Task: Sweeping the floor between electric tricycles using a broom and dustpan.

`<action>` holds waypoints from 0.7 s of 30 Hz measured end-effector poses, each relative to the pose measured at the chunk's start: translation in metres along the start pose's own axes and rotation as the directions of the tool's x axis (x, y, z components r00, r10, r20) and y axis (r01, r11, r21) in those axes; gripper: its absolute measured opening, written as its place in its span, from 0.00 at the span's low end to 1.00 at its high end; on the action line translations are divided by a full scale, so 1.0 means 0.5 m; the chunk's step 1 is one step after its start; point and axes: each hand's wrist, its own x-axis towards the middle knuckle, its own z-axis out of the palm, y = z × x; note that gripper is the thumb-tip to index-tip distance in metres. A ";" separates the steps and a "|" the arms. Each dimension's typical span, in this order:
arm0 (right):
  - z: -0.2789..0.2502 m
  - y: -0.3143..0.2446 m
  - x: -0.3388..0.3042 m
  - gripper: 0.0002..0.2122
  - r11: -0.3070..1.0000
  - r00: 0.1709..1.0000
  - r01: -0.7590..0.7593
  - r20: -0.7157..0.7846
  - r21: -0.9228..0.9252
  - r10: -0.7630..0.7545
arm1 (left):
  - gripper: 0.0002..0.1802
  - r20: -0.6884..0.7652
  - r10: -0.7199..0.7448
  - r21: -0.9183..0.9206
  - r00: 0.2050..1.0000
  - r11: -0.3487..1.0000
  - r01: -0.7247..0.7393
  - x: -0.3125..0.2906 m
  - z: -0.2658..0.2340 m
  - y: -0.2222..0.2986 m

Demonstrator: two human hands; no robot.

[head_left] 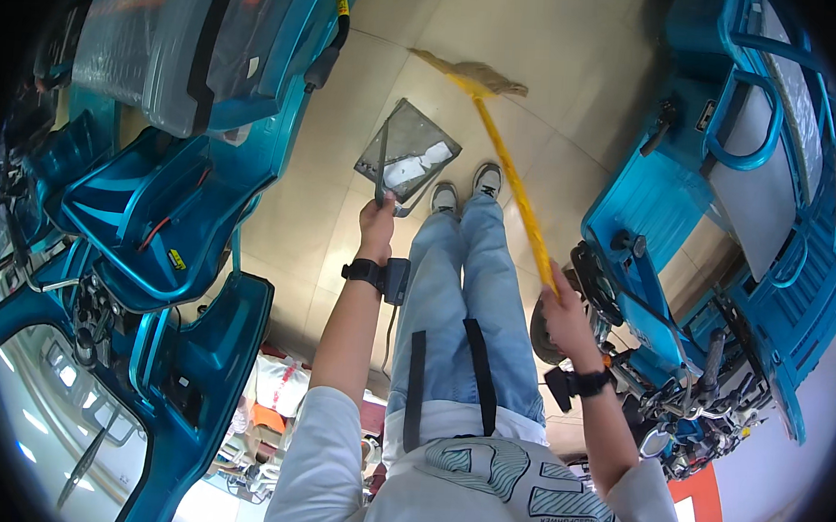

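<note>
My left hand (376,227) is closed round the upright handle of a grey dustpan (413,131), which is on the tiled floor ahead of my shoes. White scraps (418,166) and some dark bits lie in the pan. In my right hand (568,314) is the end of a broom's yellow stick (514,179), fingers wrapped round it. The stick slants away to the far left, and the tan broom head (484,76) touches the floor beyond the dustpan, apart from it.
Teal three-wheeled vehicles stand on both sides: one with plastic-covered seats (136,48) at the left, another with an open cargo bed (663,193) at the right. Handlebars and other vehicle parts (704,399) crowd the lower right. Pale floor tiles (581,43) run between them.
</note>
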 end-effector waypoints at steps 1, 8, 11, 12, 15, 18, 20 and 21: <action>0.029 0.003 0.005 0.20 0.996 0.998 -0.046 0.039 0.081 0.043 | 0.11 -0.001 -0.047 0.010 0.999 0.999 0.047 0.001 -0.009 -0.003; -0.012 0.007 -0.186 0.20 0.807 0.888 -0.428 0.357 0.408 0.290 | 0.12 -0.051 -0.204 0.081 0.978 0.975 0.208 0.004 -0.070 -0.042; -0.054 -0.023 -0.243 0.20 0.810 0.892 -0.440 0.295 0.388 0.343 | 0.14 -0.021 -0.158 0.075 0.987 0.984 0.159 0.000 -0.082 -0.056; -0.059 -0.029 -0.242 0.20 0.825 0.895 -0.435 0.273 0.360 0.353 | 0.14 0.001 -0.113 0.093 0.994 0.989 0.112 0.005 -0.092 -0.066; -0.060 -0.046 -0.160 0.20 0.968 0.978 -0.201 0.089 0.150 0.189 | 0.13 -0.020 -0.119 0.074 0.993 0.990 0.120 0.001 -0.079 -0.068; -0.043 -0.080 -0.002 0.18 0.954 0.967 0.222 -0.080 -0.202 -0.242 | 0.13 -0.047 -0.143 0.070 0.989 0.987 0.146 -0.010 -0.082 -0.078; -0.014 -0.107 0.108 0.19 0.887 0.901 0.371 -0.124 -0.276 -0.416 | 0.13 -0.060 -0.176 0.093 0.983 0.979 0.181 -0.010 -0.097 -0.088; 0.002 -0.108 0.162 0.19 0.809 0.812 0.482 -0.175 -0.337 -0.557 | 0.14 -0.038 -0.198 0.091 0.980 0.975 0.200 -0.013 -0.105 -0.095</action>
